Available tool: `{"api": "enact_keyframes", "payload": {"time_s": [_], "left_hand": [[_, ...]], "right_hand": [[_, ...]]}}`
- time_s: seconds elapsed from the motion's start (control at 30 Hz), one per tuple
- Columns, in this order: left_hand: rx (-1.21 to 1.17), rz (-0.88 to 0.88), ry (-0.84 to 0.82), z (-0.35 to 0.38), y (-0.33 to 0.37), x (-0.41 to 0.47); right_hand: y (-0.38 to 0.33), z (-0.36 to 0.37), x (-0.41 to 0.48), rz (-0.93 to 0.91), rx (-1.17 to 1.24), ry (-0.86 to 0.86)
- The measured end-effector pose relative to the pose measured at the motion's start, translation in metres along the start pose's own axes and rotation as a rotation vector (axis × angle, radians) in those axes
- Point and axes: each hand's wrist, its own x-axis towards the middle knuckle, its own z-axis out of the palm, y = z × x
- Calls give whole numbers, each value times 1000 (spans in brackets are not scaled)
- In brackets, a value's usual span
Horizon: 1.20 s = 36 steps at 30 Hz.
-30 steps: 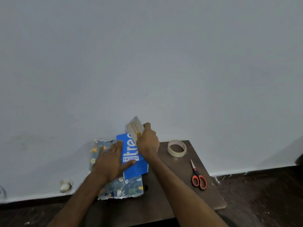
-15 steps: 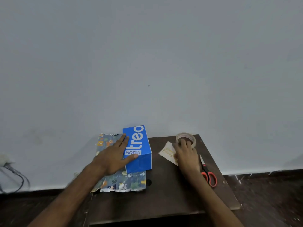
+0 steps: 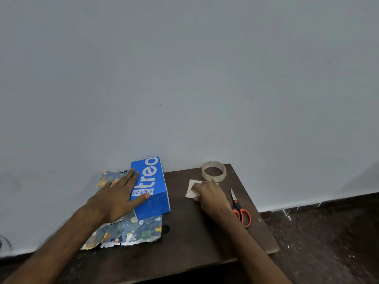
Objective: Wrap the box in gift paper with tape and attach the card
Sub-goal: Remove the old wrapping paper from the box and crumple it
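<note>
Left hand (image 3: 117,199) lying flat, steadying box (image 3: 152,181), gripping nothing. Right hand (image 3: 211,196) pressing card (image 3: 190,190), fingers relaxed. Gift paper (image 3: 127,232) seeming thin, probably tearing easily; better taking by edge.

Card (image 3: 191,188) half hidden under right hand (image 3: 211,196), paper (image 3: 127,232) partly beneath box (image 3: 152,181)

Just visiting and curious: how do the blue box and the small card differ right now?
The blue box is big and bright, the card small and pale. The box sits on the gift paper; the card lies flat on the bare table. The left hand rests against the box; the right hand covers part of the card. Shared: one hand touches each.
</note>
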Motion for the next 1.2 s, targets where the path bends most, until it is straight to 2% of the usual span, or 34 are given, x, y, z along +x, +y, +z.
{"api": "enact_keyframes", "payload": {"time_s": [0.1, 0.17, 0.27, 0.33, 0.43, 0.5, 0.6, 0.67, 0.77, 0.83, 0.93, 1.2], "left_hand": [[13, -11, -9, 0, 2, 0], [19, -16, -6, 1, 2, 1], [15, -17, -6, 2, 1, 3], [23, -16, -15, 3, 0, 3], [28, -18, -15, 2, -1, 4], [48, -17, -8, 3, -1, 6], [54, -20, -12, 3, 0, 5], [57, -23, -10, 3, 0, 6], [63, -28, -12, 4, 0, 6], [66, -24, -7, 5, 1, 6], [59, -20, 5, 5, 1, 6], [55, -12, 0, 8, -1, 8]], "right_hand": [[25, -6, 9, 139, -49, 152], [41, -8, 11, 249, -84, 114], [46, -10, 14, 313, -173, 42], [36, -20, 12, 288, -192, 94], [4, -33, 1, 123, -234, 104], [-19, -37, -18, 27, -239, 22], [-39, -32, -46, -54, -213, -220], [-33, -24, -51, -95, -132, -254], [-10, -21, -49, -3, 97, -71], [7, -20, -45, 116, 164, -81], [27, -13, -29, 170, 141, -147], [63, -6, 17, 242, 53, -54]]}}
